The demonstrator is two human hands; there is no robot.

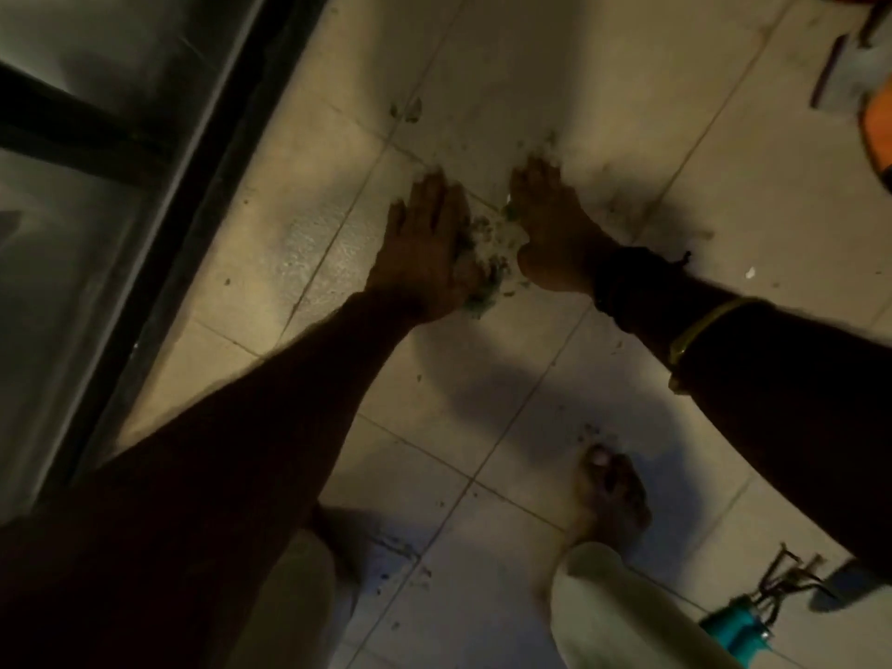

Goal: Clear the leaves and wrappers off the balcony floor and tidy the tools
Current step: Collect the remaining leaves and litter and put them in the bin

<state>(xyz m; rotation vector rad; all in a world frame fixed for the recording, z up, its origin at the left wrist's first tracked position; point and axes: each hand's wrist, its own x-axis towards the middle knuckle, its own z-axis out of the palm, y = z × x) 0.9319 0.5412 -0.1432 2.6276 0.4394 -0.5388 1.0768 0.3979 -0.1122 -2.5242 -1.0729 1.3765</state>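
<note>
Centre frame, we lay our left hand (429,243) and right hand (550,224) flat on the tiled balcony floor (482,65), each grip wide, fingers straight, a pile of leaf scraps (487,248) hemmed between them. A teal-handled tool (743,620) lies lower right.

Head view looks steeply down — near the tiled floor (531,65).

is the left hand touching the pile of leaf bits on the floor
Touching. The head view shows the left hand with its inner edge pressed into the leaf pile, with no gap between them.
</note>
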